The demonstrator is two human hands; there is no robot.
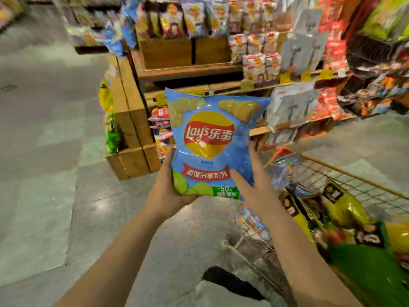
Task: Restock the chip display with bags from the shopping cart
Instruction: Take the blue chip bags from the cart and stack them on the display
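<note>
Right now I hold the blue Lay's bag [210, 142] upright between both hands: my left hand [164, 191] cups its lower left corner, fingers wrapped behind it, and my right hand [254, 187] clamps the lower right edge — thumb on the front, fingers up the back. Beyond my fingertips stands the wooden chip display [137, 120]. The shopping cart [354, 180], holding yellow bags [345, 209], sits just right of my right fingers.

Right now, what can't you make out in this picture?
- Head view: fingers of the left hand, hidden behind the blue chip bag.
- Head view: display bags up top, labels lost to blur.
- Head view: shopping cart, cut off by the right edge.
- Head view: bag's small print, too tiny.
</note>
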